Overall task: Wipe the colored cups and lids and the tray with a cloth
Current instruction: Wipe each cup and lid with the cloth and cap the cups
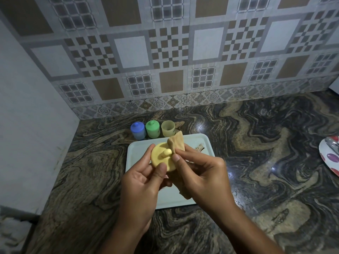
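Tray (194, 138) half hidden behind hands.

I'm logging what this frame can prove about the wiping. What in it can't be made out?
- Head view: the underside of the yellow lid faces away, held by the left hand.
- The near middle of the tray is covered by both hands and the cloth in the right hand.
- The spotted plate is cut off by the right edge.
- The small brown item on the tray is too small to identify.
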`<state>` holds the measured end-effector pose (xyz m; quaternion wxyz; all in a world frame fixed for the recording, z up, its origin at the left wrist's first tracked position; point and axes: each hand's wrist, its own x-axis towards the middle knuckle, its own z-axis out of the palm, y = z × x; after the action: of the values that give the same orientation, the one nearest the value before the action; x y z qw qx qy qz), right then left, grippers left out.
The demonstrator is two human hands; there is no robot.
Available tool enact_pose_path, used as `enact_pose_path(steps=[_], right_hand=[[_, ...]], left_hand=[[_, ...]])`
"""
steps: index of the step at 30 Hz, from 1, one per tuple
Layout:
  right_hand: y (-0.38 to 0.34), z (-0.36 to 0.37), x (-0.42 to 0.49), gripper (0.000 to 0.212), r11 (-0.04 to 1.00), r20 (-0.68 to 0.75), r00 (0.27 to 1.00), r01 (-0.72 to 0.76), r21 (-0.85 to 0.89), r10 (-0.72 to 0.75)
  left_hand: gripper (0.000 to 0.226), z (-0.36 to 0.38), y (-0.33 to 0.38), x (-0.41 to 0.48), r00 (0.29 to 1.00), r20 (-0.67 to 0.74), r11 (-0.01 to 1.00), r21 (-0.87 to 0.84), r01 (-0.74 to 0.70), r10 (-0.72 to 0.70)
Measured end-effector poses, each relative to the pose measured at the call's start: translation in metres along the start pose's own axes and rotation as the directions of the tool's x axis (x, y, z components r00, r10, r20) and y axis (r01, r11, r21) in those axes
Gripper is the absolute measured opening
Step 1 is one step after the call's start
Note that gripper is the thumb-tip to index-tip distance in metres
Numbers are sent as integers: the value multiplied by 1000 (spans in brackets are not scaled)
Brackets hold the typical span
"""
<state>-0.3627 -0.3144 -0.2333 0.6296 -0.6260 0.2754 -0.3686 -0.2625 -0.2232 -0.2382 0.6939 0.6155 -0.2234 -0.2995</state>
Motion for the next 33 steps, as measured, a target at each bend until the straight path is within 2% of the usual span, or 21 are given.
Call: enact_pose_path(steps=[3,6,10,14,17,22,28,31,33], right_hand=[[-2,-5,5,23,999,-66,998,-6,-40,4],[-3,-3,7,21,999,-50,999,-19,-26,18],[-3,-2,3,20,997,-37,997,-68,31,69],[-2,-1,2,13,997,-57,997,-57,47,59],[-2,-5,9,12,998,-96,994,-60,7,61],[-7,-2,3,18,996,-26,997,-68,63,70],[-6,-3,1,15,1000,-22,1000,-16,15,16],[-7,-5,6,13,998,-63,997,-55,-31,52],[-6,-5,7,13,997,-69,994,-79,0,79]], left_hand=[[54,-2,4,1,995,28,990,-99,97,-95],[47,1,3,2,987,-87,976,-184,116,-134],[55,6,4,0,991,-75,984,-149,94,-106],[58,1,6,0,996,-34,985,-155,81,-87],[51,-2,6,0,995,-14,980,-173,95,-99],[31,2,3,4,988,-82,966,-235,112,-134],[54,3,1,-3,997,-48,989,-136,61,-68],[50,2,0,-2,998,-24,991,-123,59,-62],[46,3,0,0,995,-61,987,-142,68,-78]])
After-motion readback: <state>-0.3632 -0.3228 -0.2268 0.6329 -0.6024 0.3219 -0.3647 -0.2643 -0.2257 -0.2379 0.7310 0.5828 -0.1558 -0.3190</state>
